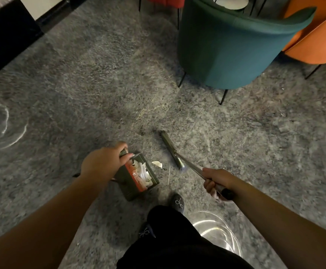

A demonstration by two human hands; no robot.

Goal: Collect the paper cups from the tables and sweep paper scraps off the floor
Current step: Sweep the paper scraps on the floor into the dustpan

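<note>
My left hand [102,162] grips the upright handle of a dark green dustpan [136,179] standing on the grey floor. White paper scraps [143,172] lie inside the pan beside its red comb edge. One white scrap [157,164] lies on the floor just right of the pan's mouth. My right hand [217,183] grips the metal handle of a broom, whose head [170,149] rests on the floor to the right of the loose scrap. No paper cups are in view.
A teal armchair [228,49] on thin black legs stands ahead on the right, with an orange chair [317,35] beside it and a red one [164,0] behind. A dark wall base [6,35] runs along the upper left. My feet [177,202] are below the dustpan.
</note>
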